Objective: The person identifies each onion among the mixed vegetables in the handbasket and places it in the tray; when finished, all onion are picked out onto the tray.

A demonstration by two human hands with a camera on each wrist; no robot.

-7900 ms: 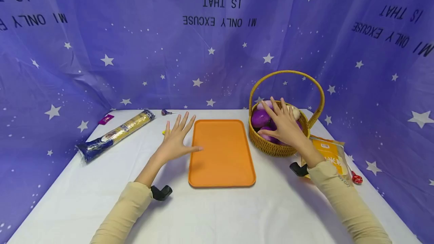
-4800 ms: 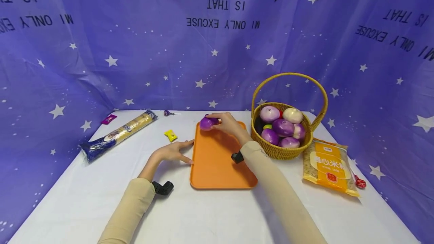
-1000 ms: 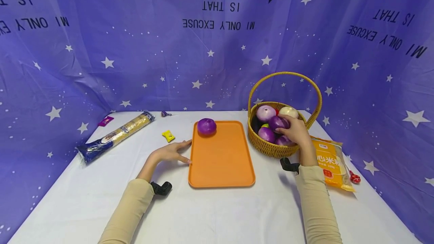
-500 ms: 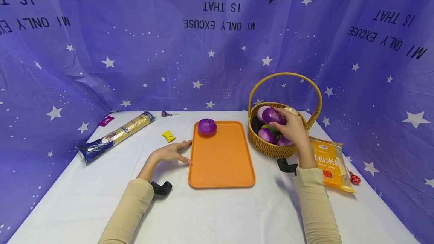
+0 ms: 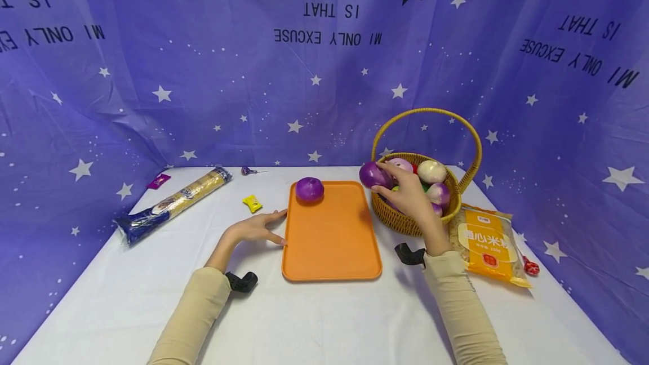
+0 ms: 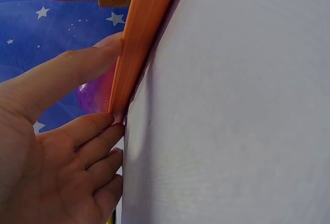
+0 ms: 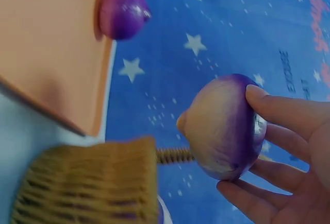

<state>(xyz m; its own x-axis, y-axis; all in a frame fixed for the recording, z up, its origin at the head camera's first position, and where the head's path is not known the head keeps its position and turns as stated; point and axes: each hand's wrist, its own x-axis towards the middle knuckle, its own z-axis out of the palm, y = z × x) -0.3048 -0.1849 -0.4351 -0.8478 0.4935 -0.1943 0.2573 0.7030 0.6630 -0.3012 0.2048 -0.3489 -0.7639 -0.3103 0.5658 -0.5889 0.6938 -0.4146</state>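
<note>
My right hand [image 5: 409, 195] grips a purple onion [image 5: 374, 176] in the air, just left of the wicker basket [image 5: 400, 223] and near the tray's right edge. The right wrist view shows that onion [image 7: 221, 126] pinched between thumb and fingers, its pale end facing away from the palm. On the orange tray [image 5: 332, 235], a second purple onion [image 5: 309, 190] sits in the far left corner. My left hand [image 5: 253, 227] touches the tray's left edge with thumb and fingertips. In the left wrist view, the hand's fingers [image 6: 98, 136] are fairly straight against the tray's side.
Several onions, one of them whitish [image 5: 432, 172], fill the tall-handled basket. An orange food bag [image 5: 489, 244] and a red lollipop [image 5: 530, 266] lie at right. Toward the left are a long pasta packet [image 5: 174, 204], a yellow candy [image 5: 252, 203], a purple lollipop [image 5: 247, 170] and a purple wrapper [image 5: 159, 181].
My right hand first put one onion on the tray, then went back to the basket. It has since lifted another onion out and moved left. The left hand has stayed at the tray's edge.
</note>
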